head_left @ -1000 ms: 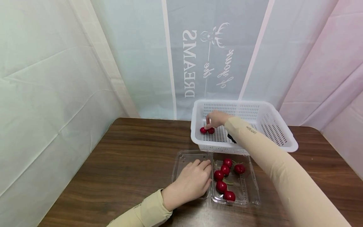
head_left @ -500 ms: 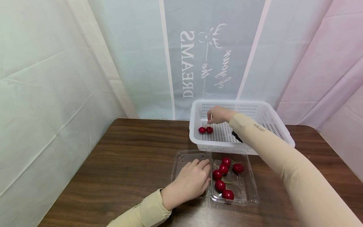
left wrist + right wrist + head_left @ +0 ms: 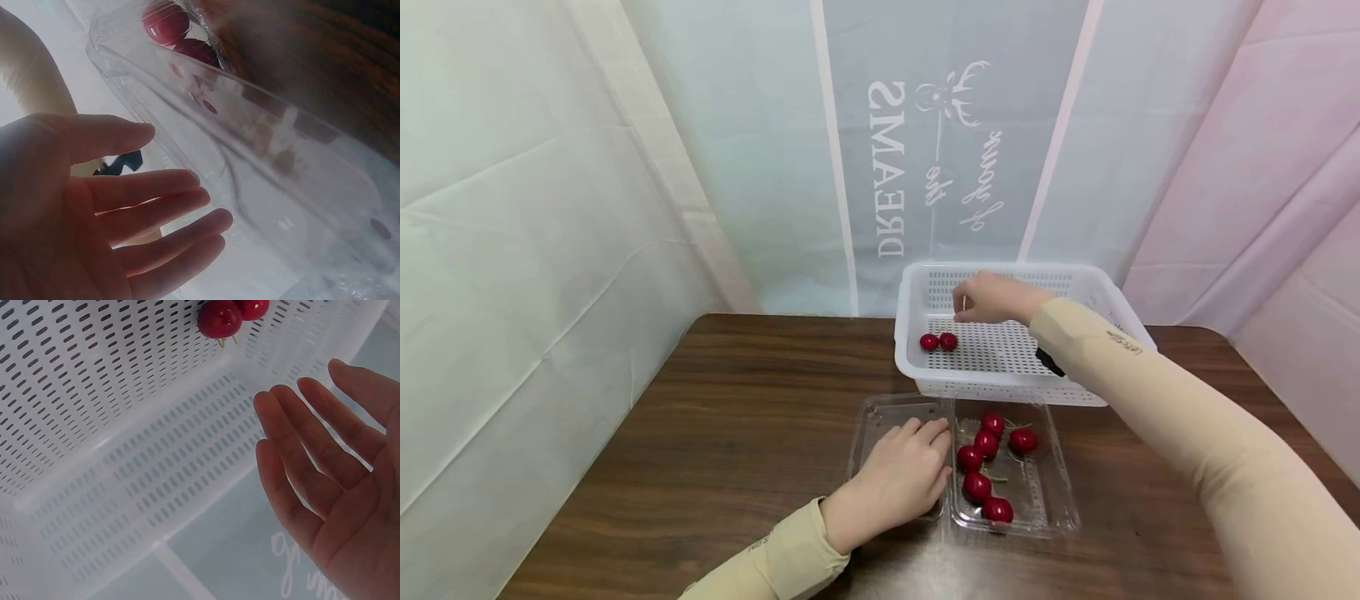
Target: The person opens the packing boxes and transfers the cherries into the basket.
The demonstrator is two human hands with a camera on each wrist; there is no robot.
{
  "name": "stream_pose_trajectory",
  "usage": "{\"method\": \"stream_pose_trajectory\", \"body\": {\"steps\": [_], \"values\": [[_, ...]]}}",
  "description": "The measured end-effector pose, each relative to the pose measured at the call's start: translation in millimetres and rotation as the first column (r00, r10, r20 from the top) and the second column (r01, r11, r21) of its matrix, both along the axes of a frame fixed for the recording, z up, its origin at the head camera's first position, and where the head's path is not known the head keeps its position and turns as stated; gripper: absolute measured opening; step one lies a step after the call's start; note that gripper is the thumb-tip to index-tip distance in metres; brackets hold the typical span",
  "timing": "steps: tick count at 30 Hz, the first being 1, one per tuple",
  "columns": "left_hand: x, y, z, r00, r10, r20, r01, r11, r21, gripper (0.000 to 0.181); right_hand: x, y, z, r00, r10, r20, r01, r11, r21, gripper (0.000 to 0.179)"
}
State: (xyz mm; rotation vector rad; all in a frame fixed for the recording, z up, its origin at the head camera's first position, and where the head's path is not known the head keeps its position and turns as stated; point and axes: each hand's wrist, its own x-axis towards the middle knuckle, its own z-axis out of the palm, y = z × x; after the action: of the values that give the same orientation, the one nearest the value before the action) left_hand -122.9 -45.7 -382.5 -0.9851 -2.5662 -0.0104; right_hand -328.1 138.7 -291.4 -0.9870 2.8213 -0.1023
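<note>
Over the far left part of a white perforated basket (image 3: pixel 985 377), my right hand (image 3: pixel 992 298) hovers with relaxed fingers and holds nothing. Two red cherries (image 3: pixel 948 342) lie side by side on the basket's floor below it; the right wrist view shows green stems under these cherries (image 3: pixel 220 319). My left hand (image 3: pixel 895 475) rests over the lid half (image 3: pixel 880 417) of a clear plastic clamshell box, its fingertips at the fold, and the left wrist view shows its fingers fairly straight. Several red cherries (image 3: pixel 977 487) with stems lie in the box's other half (image 3: pixel 1037 500).
The basket stands at the back of a dark wood table (image 3: pixel 700 433), directly behind the open clamshell box. A printed curtain (image 3: pixel 790 167) hangs behind the table, and pale cloth sides (image 3: pixel 535 208) close in left and right. A black band (image 3: pixel 1049 362) is on my right wrist.
My right hand has lifted from the two cherries in the basket and drawn up and to the right, its fingers off them. The left hand has kept its place on the lid.
</note>
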Motion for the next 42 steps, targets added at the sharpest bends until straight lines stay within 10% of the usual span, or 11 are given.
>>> {"method": "stream_pose_trajectory", "body": {"steps": [42], "values": [[1.2, 1.8, 1.6, 1.000, 0.000, 0.024, 0.000, 1.000, 0.008, 0.027, 90.8, 36.3, 15.9, 0.967, 0.094, -0.235, -0.141, 0.971, -0.194, 0.002]]}}
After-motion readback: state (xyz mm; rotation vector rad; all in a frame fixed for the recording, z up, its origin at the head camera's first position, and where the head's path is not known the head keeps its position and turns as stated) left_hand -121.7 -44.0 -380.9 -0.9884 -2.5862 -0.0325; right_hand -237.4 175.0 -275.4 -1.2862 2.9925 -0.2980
